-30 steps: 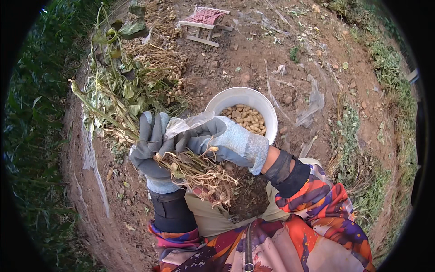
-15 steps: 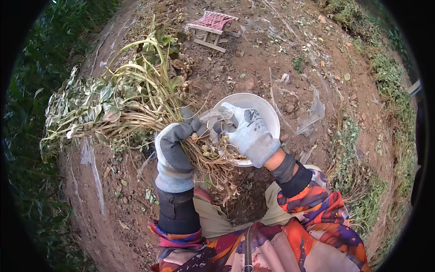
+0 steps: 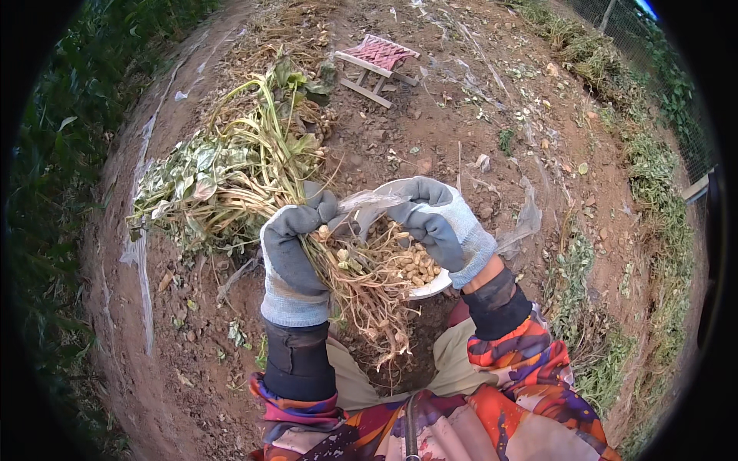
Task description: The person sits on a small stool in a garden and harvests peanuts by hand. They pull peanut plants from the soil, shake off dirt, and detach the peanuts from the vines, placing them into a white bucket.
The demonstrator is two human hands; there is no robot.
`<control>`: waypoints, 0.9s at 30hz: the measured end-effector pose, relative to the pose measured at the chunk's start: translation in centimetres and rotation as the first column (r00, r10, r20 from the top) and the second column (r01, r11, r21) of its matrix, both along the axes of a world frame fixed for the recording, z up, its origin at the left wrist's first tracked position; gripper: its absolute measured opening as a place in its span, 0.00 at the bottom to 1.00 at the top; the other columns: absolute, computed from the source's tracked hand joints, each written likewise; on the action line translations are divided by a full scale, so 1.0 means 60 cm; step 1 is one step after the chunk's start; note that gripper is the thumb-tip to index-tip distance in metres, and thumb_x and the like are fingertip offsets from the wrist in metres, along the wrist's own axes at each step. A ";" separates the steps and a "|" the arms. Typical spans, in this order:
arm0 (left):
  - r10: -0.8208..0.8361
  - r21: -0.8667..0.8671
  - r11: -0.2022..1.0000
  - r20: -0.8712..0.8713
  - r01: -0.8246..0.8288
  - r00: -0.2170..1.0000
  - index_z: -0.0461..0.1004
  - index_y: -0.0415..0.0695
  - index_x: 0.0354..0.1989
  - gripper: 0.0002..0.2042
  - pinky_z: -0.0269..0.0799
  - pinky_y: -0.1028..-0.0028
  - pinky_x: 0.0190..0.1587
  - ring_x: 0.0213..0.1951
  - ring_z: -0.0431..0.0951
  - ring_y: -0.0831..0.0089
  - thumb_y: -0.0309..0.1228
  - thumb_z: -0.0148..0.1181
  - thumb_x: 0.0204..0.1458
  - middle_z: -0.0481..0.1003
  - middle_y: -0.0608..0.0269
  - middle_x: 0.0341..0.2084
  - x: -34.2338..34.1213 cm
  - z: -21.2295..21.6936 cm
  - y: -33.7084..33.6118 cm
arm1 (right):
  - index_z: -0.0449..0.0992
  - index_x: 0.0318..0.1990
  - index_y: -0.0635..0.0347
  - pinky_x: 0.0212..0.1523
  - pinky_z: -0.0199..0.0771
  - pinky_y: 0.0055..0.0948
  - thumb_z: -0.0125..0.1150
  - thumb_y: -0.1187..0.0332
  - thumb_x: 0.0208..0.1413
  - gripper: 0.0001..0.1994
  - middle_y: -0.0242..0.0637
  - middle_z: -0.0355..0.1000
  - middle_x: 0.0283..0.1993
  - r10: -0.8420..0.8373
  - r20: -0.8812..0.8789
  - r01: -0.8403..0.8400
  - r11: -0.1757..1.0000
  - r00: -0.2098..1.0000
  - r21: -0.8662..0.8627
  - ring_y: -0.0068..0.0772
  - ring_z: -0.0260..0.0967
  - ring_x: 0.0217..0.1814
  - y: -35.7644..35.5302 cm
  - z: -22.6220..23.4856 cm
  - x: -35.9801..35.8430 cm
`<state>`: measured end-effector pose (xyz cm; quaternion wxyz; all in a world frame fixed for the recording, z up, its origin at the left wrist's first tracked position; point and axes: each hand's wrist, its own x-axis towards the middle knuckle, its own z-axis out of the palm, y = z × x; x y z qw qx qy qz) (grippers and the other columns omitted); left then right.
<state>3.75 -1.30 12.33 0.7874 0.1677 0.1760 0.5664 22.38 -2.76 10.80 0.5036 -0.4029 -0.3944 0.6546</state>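
Left hand [image 3: 290, 250] – clenched round plants [image 3: 219, 192], roots [image 3: 375, 307] dangling; right hand [image 3: 446, 223] – pinched clear plastic [image 3: 367, 201] that stretched between both hands; bucket [image 3: 435, 286] of peanuts [image 3: 415, 266] sat below; stool [image 3: 378, 54] stood beyond

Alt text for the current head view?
Grey-and-blue gloved left hand grips a bundle of leafy, pale-stemmed plants, brown roots dangling; matching gloved right hand pinches translucent plastic film stretched between the hands. Below, a round white bucket holds tan peanuts; beyond, a red-webbed wooden stool stands on brown soil.
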 end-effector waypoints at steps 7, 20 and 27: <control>-0.140 0.149 0.982 0.163 0.116 0.977 0.55 0.46 0.23 0.04 0.64 0.69 0.33 0.22 0.57 0.73 0.25 0.41 0.37 0.54 0.68 0.20 -0.032 -0.008 0.018 | 0.72 0.32 0.63 0.27 0.64 0.13 0.54 0.74 0.48 0.04 0.29 0.70 0.29 0.048 0.051 -0.052 0.997 0.998 0.066 0.13 0.63 0.27 -0.011 0.001 -0.013; 0.169 -0.102 0.979 -0.076 -0.176 0.983 0.62 0.35 0.35 0.11 0.67 0.73 0.31 0.25 0.64 0.70 0.23 0.43 0.40 0.63 0.61 0.24 -0.039 0.015 -0.005 | 0.72 0.38 0.63 0.28 0.70 0.25 0.59 0.69 0.47 0.11 0.34 0.69 0.27 -0.021 0.773 0.069 0.997 0.634 -0.029 0.26 0.69 0.28 0.017 -0.038 0.097; -0.098 0.074 0.990 -0.222 0.117 0.970 0.60 0.30 0.49 0.19 0.68 0.69 0.46 0.43 0.70 0.69 0.31 0.50 0.52 0.68 0.56 0.39 -0.031 -0.020 -0.007 | 0.74 0.40 0.63 0.38 0.67 0.26 0.58 0.72 0.48 0.10 0.37 0.71 0.34 -0.374 0.441 0.105 0.846 0.816 0.523 0.31 0.68 0.36 -0.025 0.033 -0.002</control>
